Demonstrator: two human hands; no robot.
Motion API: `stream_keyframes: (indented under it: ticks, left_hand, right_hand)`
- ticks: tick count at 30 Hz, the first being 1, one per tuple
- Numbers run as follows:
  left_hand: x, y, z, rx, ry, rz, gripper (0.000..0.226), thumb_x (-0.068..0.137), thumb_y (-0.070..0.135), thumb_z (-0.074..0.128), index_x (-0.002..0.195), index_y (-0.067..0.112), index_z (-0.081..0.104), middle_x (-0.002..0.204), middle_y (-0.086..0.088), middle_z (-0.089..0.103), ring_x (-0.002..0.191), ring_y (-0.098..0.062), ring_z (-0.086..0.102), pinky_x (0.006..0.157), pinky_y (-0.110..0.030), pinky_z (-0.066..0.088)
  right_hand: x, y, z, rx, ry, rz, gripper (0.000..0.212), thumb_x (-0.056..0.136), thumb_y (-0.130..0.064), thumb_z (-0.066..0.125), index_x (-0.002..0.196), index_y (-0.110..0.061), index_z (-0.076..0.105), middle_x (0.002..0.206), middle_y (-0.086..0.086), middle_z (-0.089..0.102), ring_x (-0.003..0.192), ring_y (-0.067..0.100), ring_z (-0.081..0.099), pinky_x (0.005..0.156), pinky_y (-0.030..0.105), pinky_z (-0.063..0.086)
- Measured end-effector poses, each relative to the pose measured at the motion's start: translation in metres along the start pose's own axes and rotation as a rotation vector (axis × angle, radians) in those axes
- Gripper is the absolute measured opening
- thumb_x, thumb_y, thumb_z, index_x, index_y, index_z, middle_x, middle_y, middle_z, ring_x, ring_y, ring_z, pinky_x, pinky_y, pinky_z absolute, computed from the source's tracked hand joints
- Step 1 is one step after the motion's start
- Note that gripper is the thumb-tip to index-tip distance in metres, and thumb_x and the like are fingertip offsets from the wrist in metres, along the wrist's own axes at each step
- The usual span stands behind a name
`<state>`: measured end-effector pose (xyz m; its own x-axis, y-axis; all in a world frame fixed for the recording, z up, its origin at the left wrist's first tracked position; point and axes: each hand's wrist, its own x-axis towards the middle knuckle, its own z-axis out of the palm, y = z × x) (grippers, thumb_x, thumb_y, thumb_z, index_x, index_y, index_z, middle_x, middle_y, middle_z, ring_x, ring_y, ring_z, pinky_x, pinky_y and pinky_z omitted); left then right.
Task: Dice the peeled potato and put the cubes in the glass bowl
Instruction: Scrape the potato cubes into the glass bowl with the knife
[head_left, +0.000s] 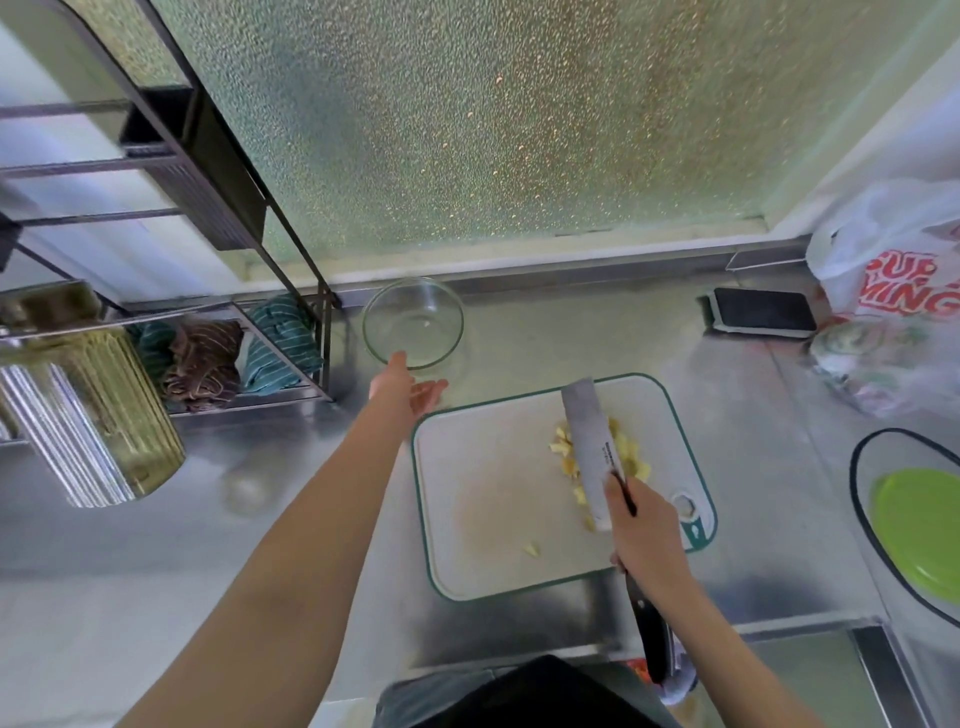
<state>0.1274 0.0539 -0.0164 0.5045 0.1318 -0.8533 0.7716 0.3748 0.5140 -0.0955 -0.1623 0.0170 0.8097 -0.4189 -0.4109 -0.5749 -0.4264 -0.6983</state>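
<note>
Several yellow potato cubes (628, 457) lie on a white cutting board (498, 483) with a green rim. A broad cleaver (587, 441) rests flat over the cubes, and my right hand (644, 535) is shut on its black handle. One stray cube (532, 548) sits near the board's front. The glass bowl (413, 322) stands on the steel counter behind the board's left corner and holds nothing. My left hand (405, 387) reaches out with its fingers apart, the fingertips right at the bowl's near rim.
A black wire rack (280, 338) with striped cloths (208, 358) stands left of the bowl. A gold ribbed container (104, 410) sits far left. A phone (763, 312) and a plastic bag (893, 280) lie at the back right. A green-lidded container (919, 525) is at the right edge.
</note>
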Motion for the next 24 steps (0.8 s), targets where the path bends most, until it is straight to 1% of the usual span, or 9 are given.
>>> stream_keyframes:
  ticks: [3, 4, 5, 7, 9, 11, 14, 18, 24]
  left_hand:
    - [0.012, 0.004, -0.001, -0.001, -0.038, -0.022, 0.026, 0.096, 0.021, 0.047, 0.087, -0.004, 0.043, 0.089, -0.023, 0.054, 0.066, -0.037, 0.067, 0.049, -0.042, 0.056]
    - [0.016, 0.007, -0.001, 0.001, -0.024, -0.019, 0.023, 0.096, 0.016, 0.047, 0.082, -0.002, 0.042, 0.083, -0.023, 0.053, 0.063, -0.038, 0.066, 0.046, -0.041, 0.055]
    - [0.019, 0.009, -0.001, 0.006, -0.003, -0.007, 0.021, 0.095, 0.012, 0.046, 0.08, -0.001, 0.041, 0.075, -0.021, 0.053, 0.051, -0.034, 0.065, 0.044, -0.039, 0.054]
    - [0.024, 0.013, -0.002, 0.038, 0.045, 0.019, 0.017, 0.094, 0.008, 0.045, 0.079, 0.002, 0.041, 0.057, -0.018, 0.06, 0.031, -0.022, 0.057, 0.057, -0.034, 0.056]
    - [0.026, 0.014, -0.005, 0.135, 0.085, 0.051, 0.013, 0.092, 0.01, 0.047, 0.08, 0.004, 0.044, 0.045, -0.008, 0.062, 0.032, -0.017, 0.058, 0.063, -0.029, 0.054]
    - [0.022, 0.012, -0.01, 0.223, 0.128, 0.057, 0.015, 0.089, 0.013, 0.048, 0.077, 0.005, 0.044, 0.034, -0.005, 0.054, 0.033, -0.019, 0.059, 0.059, -0.027, 0.05]
    - [0.007, 0.004, -0.021, 0.37, 0.127, 0.107, 0.019, 0.088, 0.014, 0.046, 0.072, 0.004, 0.047, 0.035, -0.005, 0.055, 0.033, -0.018, 0.058, 0.055, -0.028, 0.052]
    - [-0.022, -0.017, -0.041, 0.514, 0.099, 0.192, 0.02, 0.088, 0.008, 0.046, 0.071, -0.001, 0.05, 0.034, -0.007, 0.053, 0.03, -0.016, 0.055, 0.03, -0.021, 0.044]
    - [-0.053, -0.058, -0.066, 0.707, 0.026, 0.152, 0.011, 0.088, 0.006, 0.045, 0.083, -0.003, 0.049, 0.058, -0.018, 0.054, 0.034, -0.023, 0.055, 0.033, -0.019, 0.041]
  right_hand:
    - [0.001, 0.004, -0.001, -0.007, 0.008, 0.016, 0.039, 0.097, -0.038, 0.039, 0.065, -0.017, 0.037, 0.051, 0.0, 0.042, 0.04, 0.016, 0.046, 0.044, 0.029, 0.04]
    - [0.001, 0.006, -0.001, -0.015, 0.008, 0.023, 0.039, 0.097, -0.038, 0.04, 0.065, -0.017, 0.037, 0.05, 0.001, 0.043, 0.04, 0.016, 0.047, 0.044, 0.03, 0.041]
    - [0.001, 0.008, 0.0, -0.018, 0.011, 0.028, 0.039, 0.097, -0.038, 0.04, 0.065, -0.016, 0.037, 0.05, 0.001, 0.043, 0.039, 0.016, 0.047, 0.044, 0.031, 0.041]
    - [0.002, 0.01, 0.001, -0.025, 0.017, 0.033, 0.039, 0.097, -0.038, 0.04, 0.065, -0.016, 0.038, 0.05, 0.002, 0.043, 0.039, 0.017, 0.046, 0.045, 0.034, 0.043]
    - [0.003, 0.009, 0.002, -0.015, 0.009, 0.052, 0.039, 0.097, -0.037, 0.04, 0.065, -0.016, 0.037, 0.05, 0.003, 0.043, 0.039, 0.017, 0.045, 0.043, 0.033, 0.041]
    - [0.004, 0.007, 0.003, 0.014, 0.002, 0.071, 0.038, 0.098, -0.036, 0.04, 0.066, -0.015, 0.037, 0.051, 0.004, 0.042, 0.038, 0.016, 0.043, 0.04, 0.028, 0.039]
    - [0.006, 0.004, 0.001, 0.05, -0.001, 0.071, 0.039, 0.098, -0.038, 0.039, 0.068, -0.013, 0.037, 0.052, 0.005, 0.041, 0.04, 0.019, 0.042, 0.038, 0.023, 0.037]
    - [0.006, 0.002, -0.003, 0.07, 0.002, 0.046, 0.041, 0.097, -0.039, 0.04, 0.067, -0.012, 0.037, 0.05, 0.005, 0.04, 0.038, 0.017, 0.043, 0.039, 0.025, 0.039]
    - [0.005, 0.004, -0.003, 0.075, -0.01, 0.018, 0.039, 0.098, -0.036, 0.04, 0.068, -0.011, 0.041, 0.05, 0.007, 0.045, 0.036, 0.018, 0.048, 0.037, 0.025, 0.037]
